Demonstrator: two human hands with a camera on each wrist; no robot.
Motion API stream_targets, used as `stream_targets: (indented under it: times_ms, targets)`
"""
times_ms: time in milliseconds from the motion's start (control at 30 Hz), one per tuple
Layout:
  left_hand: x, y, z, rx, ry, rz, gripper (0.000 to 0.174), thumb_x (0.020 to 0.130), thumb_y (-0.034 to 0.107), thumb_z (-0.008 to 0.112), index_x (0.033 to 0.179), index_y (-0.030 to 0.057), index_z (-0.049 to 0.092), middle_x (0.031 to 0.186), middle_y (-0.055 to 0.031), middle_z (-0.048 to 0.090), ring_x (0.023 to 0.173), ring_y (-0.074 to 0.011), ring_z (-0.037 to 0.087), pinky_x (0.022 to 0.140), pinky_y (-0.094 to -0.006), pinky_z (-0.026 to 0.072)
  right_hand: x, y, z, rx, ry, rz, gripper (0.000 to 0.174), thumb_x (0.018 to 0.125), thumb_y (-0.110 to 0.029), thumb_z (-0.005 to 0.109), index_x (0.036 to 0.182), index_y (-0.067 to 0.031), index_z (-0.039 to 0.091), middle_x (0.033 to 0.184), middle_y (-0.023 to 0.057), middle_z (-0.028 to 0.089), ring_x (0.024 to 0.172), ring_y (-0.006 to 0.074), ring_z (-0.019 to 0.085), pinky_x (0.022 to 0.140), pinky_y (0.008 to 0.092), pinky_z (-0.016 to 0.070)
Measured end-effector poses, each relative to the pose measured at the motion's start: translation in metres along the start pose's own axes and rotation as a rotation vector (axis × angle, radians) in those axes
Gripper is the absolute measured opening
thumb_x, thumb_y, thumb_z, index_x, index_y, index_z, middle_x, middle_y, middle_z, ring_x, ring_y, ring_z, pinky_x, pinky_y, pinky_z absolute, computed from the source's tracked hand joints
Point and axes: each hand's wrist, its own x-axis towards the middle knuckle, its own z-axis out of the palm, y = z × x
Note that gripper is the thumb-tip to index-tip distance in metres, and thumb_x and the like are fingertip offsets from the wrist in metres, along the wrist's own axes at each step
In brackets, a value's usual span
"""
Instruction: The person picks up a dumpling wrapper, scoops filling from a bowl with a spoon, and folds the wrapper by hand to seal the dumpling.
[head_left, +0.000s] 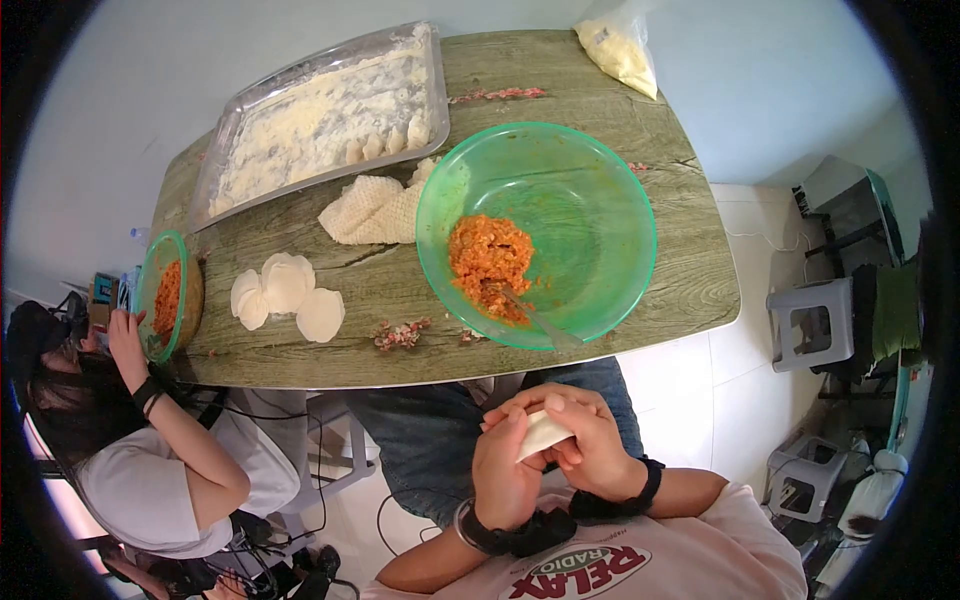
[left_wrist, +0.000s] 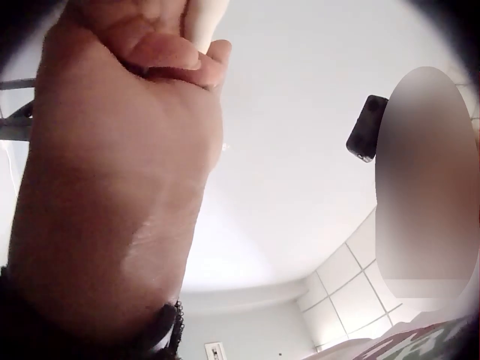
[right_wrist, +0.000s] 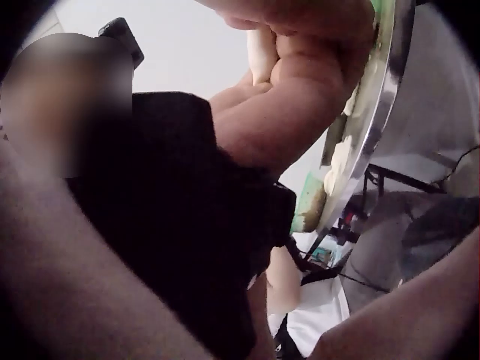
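Both hands meet over the person's lap, just off the table's front edge, around a folded white dumpling [head_left: 543, 434]. The left hand [head_left: 505, 480] pinches it from one side, and the right hand [head_left: 600, 445] grips it from the other with the thumb pressed along it. In the left wrist view the dumpling [left_wrist: 204, 22] stands out past the left hand's [left_wrist: 127, 142] curled fingers. The right wrist view shows the dumpling [right_wrist: 261, 56] beside the right hand [right_wrist: 285, 112]. A green bowl [head_left: 600, 200] holds orange filling [head_left: 490, 255] and a spoon [head_left: 545, 325].
Round wrappers [head_left: 288, 283] lie on the table [head_left: 390, 290] near a cloth [head_left: 370, 212]. Behind them is a floured tray [head_left: 330, 120] with several dumplings along its front edge. Another person [head_left: 180, 470] sits at the left by a second bowl [head_left: 170, 300]. A bag [head_left: 620, 50] lies at the back.
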Motion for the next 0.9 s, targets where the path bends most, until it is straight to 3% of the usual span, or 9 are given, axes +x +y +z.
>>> stream_targets:
  times_ms: [167, 233, 333, 433, 567, 767, 833, 900]
  targets:
    - [0.002, -0.001, 0.007, 0.085, 0.091, 0.041, 0.047, 0.097, 0.031, 0.028, 0.103, -0.0068, 0.054, 0.098, -0.0204, 0.062, 0.069, -0.0221, 0.06, 0.061, -0.0306, 0.0484, -0.001, -0.003, 0.002, -0.159, 0.055, -0.017, 0.037, 0.089, -0.026, 0.05, 0.096, 0.0092, 0.061, 0.096, 0.0267, 0.063, 0.089, 0.0298, 0.064, 0.082, 0.0351, 0.0508]
    - [0.001, -0.001, 0.011, 0.316, 0.136, 0.139, 0.047, 0.097, 0.03, 0.03, 0.094, -0.0069, 0.059, 0.09, -0.0193, 0.064, 0.063, -0.0198, 0.06, 0.056, -0.0285, 0.0474, -0.005, -0.012, 0.011, -0.319, 0.116, -0.013, 0.033, 0.089, -0.022, 0.051, 0.095, 0.0093, 0.061, 0.094, 0.0245, 0.065, 0.086, 0.0278, 0.065, 0.078, 0.0329, 0.0519]
    - [0.004, -0.009, 0.002, 0.433, 0.183, 0.237, 0.047, 0.097, 0.03, 0.032, 0.089, -0.0067, 0.061, 0.082, -0.0173, 0.066, 0.057, -0.0167, 0.057, 0.049, -0.0253, 0.0439, -0.004, 0.007, 0.005, -0.273, 0.102, -0.164, 0.031, 0.089, -0.018, 0.049, 0.096, 0.0093, 0.06, 0.093, 0.0227, 0.065, 0.085, 0.0258, 0.065, 0.076, 0.0312, 0.0522]
    - [0.005, -0.011, 0.01, 0.41, 0.214, 0.3, 0.046, 0.097, 0.028, 0.034, 0.086, -0.0061, 0.062, 0.075, -0.0156, 0.066, 0.049, -0.0143, 0.053, 0.044, -0.0233, 0.039, -0.007, 0.006, 0.008, -0.341, 0.122, -0.195, 0.03, 0.089, -0.017, 0.048, 0.096, 0.0093, 0.06, 0.091, 0.0218, 0.066, 0.083, 0.0252, 0.066, 0.075, 0.0308, 0.0523]
    - [0.001, 0.0, 0.02, 0.442, 0.215, 0.25, 0.046, 0.096, 0.027, 0.035, 0.078, -0.0053, 0.063, 0.071, -0.0155, 0.066, 0.05, -0.0156, 0.056, 0.044, -0.0229, 0.0406, -0.008, 0.005, 0.012, -0.375, 0.13, -0.245, 0.028, 0.089, -0.016, 0.046, 0.094, 0.009, 0.06, 0.091, 0.0223, 0.066, 0.083, 0.0253, 0.065, 0.075, 0.0311, 0.0522]
    - [0.005, -0.012, 0.017, 0.471, 0.256, 0.362, 0.047, 0.096, 0.026, 0.035, 0.074, -0.0053, 0.062, 0.07, -0.0139, 0.065, 0.049, -0.0137, 0.056, 0.045, -0.0244, 0.042, 0.0, 0.016, 0.009, -0.341, 0.099, -0.338, 0.027, 0.089, -0.015, 0.045, 0.089, 0.0083, 0.059, 0.089, 0.021, 0.066, 0.081, 0.0244, 0.065, 0.074, 0.0312, 0.0521]
    - [0.009, -0.012, 0.017, 0.453, 0.295, 0.388, 0.048, 0.096, 0.026, 0.033, 0.074, -0.005, 0.062, 0.068, -0.0126, 0.065, 0.047, -0.0139, 0.053, 0.046, -0.026, 0.0432, 0.009, 0.026, 0.005, -0.251, 0.104, -0.44, 0.023, 0.089, -0.018, 0.053, 0.092, 0.0033, 0.062, 0.083, 0.0082, 0.067, 0.065, 0.0084, 0.057, 0.059, 0.0212, 0.0463]
    - [0.009, -0.002, 0.013, 0.573, 0.254, 0.361, 0.049, 0.097, 0.028, 0.032, 0.078, -0.0055, 0.062, 0.07, -0.0118, 0.065, 0.051, -0.0149, 0.056, 0.05, -0.0259, 0.0457, 0.009, 0.023, 0.001, -0.312, 0.103, -0.374, 0.026, 0.09, -0.021, 0.051, 0.094, 0.0028, 0.063, 0.082, 0.007, 0.066, 0.064, 0.0092, 0.056, 0.059, 0.0222, 0.0462]
